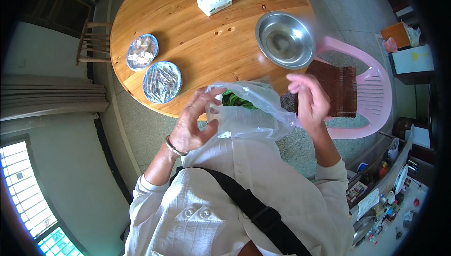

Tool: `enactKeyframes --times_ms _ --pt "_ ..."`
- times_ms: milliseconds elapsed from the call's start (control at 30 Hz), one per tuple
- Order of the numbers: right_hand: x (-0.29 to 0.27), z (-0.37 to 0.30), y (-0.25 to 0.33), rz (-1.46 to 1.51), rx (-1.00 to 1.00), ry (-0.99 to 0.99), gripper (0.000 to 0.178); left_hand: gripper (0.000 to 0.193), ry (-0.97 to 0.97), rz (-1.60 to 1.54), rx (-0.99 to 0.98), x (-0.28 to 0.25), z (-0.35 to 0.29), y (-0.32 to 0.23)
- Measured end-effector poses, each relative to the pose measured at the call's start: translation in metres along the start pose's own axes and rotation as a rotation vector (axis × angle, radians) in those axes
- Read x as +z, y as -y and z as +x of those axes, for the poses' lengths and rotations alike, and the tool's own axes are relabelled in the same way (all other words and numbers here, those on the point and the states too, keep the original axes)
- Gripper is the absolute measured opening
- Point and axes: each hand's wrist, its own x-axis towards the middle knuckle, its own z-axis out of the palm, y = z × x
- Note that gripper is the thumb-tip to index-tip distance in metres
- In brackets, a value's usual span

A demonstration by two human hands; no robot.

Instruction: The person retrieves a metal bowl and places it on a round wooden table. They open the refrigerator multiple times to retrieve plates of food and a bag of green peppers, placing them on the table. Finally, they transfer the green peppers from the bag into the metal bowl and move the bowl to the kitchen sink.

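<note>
In front of my shirt, at the table's near edge, a translucent plastic bag (251, 119) gapes at the top. Dark green leafy vegetables (236, 100) show inside its mouth. My left hand (191, 120), with a bracelet at the wrist, has its fingers hooked over the bag's left rim; the thumb stands apart below. Just beyond the right end of the bag is my right hand (310, 101). Its fingers are partly bent and apart from each other, pointing up and left, with nothing visible in them. The bag's right edge lies close to that wrist; whether they touch I cannot tell.
On the round wooden table (202, 54) are a steel basin (285, 39), a tissue packet (214, 2) and two film-covered bowls, one farther (142, 52) and one nearer (162, 82). A pink plastic chair (376, 91) stands at the right. Cluttered shelves (383, 199) fill the lower right.
</note>
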Motion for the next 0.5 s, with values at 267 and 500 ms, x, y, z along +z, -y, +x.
enactKeyframes --times_ms 267,500 --pt "0.072 -0.107 -0.198 -0.4 0.192 0.461 0.058 0.064 -0.187 -0.439 -0.092 -0.024 0.004 0.119" --pt "0.091 -0.1 -0.205 -0.178 0.3 0.504 0.041 0.078 0.141 0.681 -0.003 0.003 0.0 0.234"
